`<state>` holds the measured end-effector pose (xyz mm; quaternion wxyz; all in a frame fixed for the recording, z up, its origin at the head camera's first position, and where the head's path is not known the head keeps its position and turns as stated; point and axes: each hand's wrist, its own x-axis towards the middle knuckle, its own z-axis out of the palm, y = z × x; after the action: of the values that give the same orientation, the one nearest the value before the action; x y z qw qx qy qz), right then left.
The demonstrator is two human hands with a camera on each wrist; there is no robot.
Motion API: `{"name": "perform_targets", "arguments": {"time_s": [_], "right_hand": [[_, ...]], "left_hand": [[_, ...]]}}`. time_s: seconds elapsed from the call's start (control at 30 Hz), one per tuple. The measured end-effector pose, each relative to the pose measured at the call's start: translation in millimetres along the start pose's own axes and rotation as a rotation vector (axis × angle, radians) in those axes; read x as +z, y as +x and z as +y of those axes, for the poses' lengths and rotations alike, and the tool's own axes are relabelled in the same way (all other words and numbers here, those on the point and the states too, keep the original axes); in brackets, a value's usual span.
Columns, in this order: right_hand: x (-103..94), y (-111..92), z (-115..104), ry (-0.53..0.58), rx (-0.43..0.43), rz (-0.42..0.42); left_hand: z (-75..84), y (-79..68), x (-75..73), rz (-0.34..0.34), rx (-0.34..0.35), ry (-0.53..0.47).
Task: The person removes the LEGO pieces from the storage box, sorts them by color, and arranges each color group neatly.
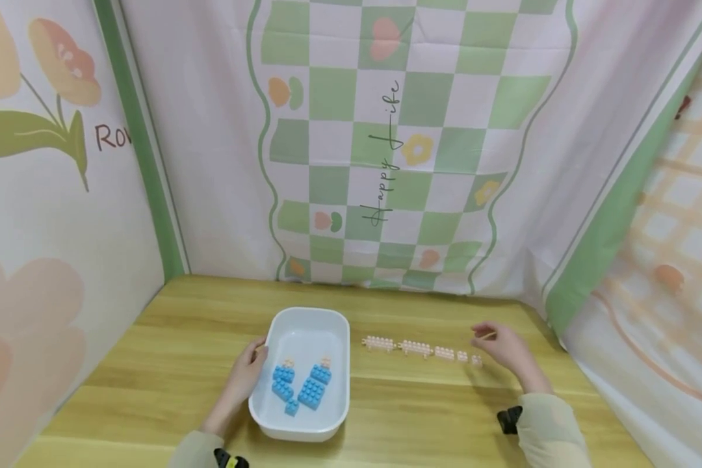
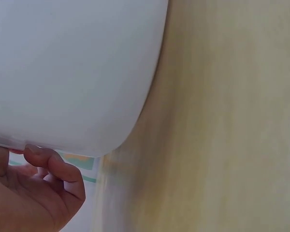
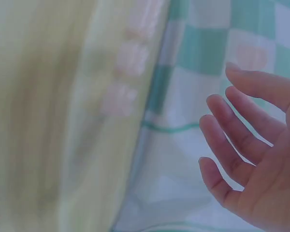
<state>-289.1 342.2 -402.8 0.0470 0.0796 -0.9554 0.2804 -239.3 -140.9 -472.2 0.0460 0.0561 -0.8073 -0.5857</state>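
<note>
A white plastic tub (image 1: 304, 426) stands on the table, with several blue building blocks (image 1: 311, 393) and a couple of small pale ones (image 1: 325, 361) inside. My left hand (image 1: 250, 365) grips the tub's left rim; up close in the left wrist view, its curled fingers (image 2: 63, 174) meet the edge of the tub. To the right of the tub, pale pink building blocks (image 1: 415, 348) lie in a row, long pieces at the left and small ones at the right. Just past the row's right end hovers my right hand (image 1: 506, 348), fingers loosely bent and holding nothing in the right wrist view.
The wooden table (image 1: 421, 416) reaches back to a checkered curtain (image 1: 386, 162). Printed fabric hangs along the left side (image 1: 47, 214) and the right side (image 1: 673, 260) as well.
</note>
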Motion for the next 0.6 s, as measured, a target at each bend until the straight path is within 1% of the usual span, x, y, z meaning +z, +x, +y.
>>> {"name": "perform_targets", "arguments": {"time_s": [0.1,0.2,0.37,0.53,0.6], "right_hand": [[2.0,4,-19,-0.012,-0.030,0.016],[8.0,9,-37,-0.005,-0.052,0.024],[24.0,19,-63,0.032,-0.106,0.041],[40.3,26,-87,0.074,-0.149,0.045],[45.3,29,-97,0.093,-0.170,0.048]], "left_hand": [[0.8,-0.3,0.6,0.001,-0.003,-0.009],[1.5,-0.8,0.0,0.002,-0.002,-0.008],[1.7,-0.4,-0.4,0.008,-0.002,-0.010],[2.6,-1.0,-0.2,0.000,-0.031,-0.005],[3.1,-1.1,0.6,0.003,-0.023,-0.009]]}}
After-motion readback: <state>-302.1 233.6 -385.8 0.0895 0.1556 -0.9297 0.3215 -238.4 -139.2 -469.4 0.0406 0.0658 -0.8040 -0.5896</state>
